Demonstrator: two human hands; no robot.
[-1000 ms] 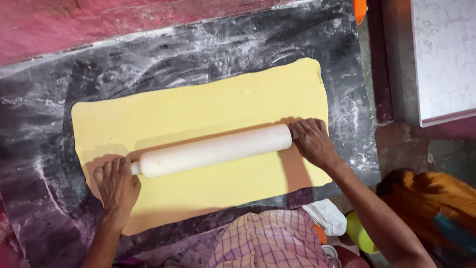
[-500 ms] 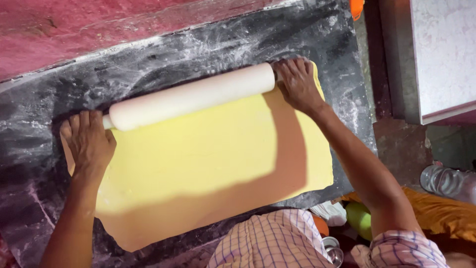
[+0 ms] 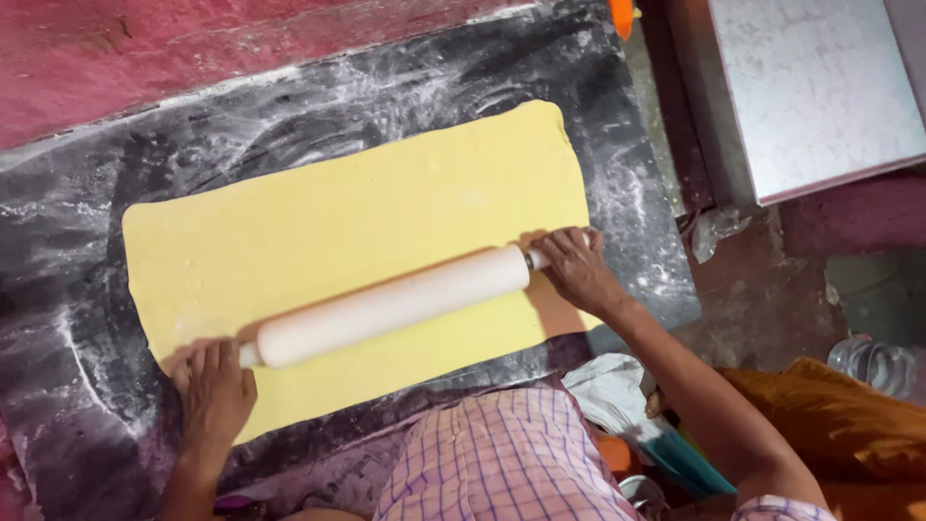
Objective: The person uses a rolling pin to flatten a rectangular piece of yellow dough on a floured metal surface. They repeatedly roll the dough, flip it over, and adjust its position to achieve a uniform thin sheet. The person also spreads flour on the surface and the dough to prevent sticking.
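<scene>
A wide yellow sheet of dough (image 3: 367,222) lies flat on a dark, flour-dusted stone slab (image 3: 318,106). A pale wooden rolling pin (image 3: 391,304) rests across the near part of the sheet, slanting up to the right. My left hand (image 3: 214,391) presses on the pin's left handle at the dough's near-left corner. My right hand (image 3: 574,265) presses on the right handle near the dough's right edge. Both palms lie flat over the handles.
A red wall (image 3: 193,48) runs along the slab's far side. A grey metal box (image 3: 820,87) stands at the right, with a clear plastic bottle (image 3: 873,362) and an orange cloth (image 3: 839,425) below it. My checked garment (image 3: 502,463) is at the bottom edge.
The pin went from mid-sheet to the far edge of the dough and has now come back toward me, near the front edge. Both hands moved with it.
</scene>
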